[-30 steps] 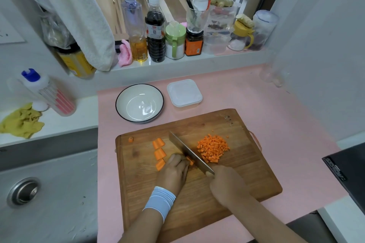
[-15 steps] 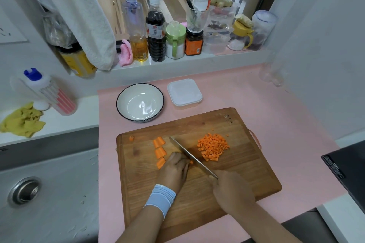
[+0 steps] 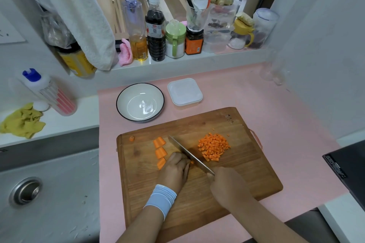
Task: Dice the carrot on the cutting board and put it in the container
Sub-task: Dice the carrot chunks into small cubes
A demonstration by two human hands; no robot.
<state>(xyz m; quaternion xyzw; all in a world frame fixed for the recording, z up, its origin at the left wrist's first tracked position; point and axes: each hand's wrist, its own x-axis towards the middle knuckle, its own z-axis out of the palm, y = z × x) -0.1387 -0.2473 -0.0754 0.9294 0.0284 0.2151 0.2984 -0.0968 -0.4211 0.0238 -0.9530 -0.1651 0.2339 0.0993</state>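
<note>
Three thick carrot chunks [image 3: 160,152] lay in a row at the left of the wooden cutting board [image 3: 246,173], well clear of the blade and apparently waiting their turn. A heap of finished dice [image 3: 213,147] sat on the blade's far side, so cut and uncut carrot did not mix.

Between the two, the person's left hand [image 3: 174,171], with a pale blue wristband [image 3: 161,199] on its wrist, arched over the carrot piece [image 3: 192,162] being cut. Its fingers were curled down on the piece and its knuckles faced the steel, seemingly as both guide and guard. Only a sliver of orange showed beside the fingers.

The right hand [image 3: 227,185] was wrapped around the handle of the knife [image 3: 189,156]. The blade ran diagonally away from the body, just beside the left knuckles. Whether its edge met the wood could not be told. Both forearms reached in from the near edge and converged on the cut.

Beyond the board, on the pink mat [image 3: 276,104], a white bowl [image 3: 118,98] stood open and a plastic box [image 3: 184,92] had its lid on. Neither held any carrot. Which of them was the container could not be told.
</note>
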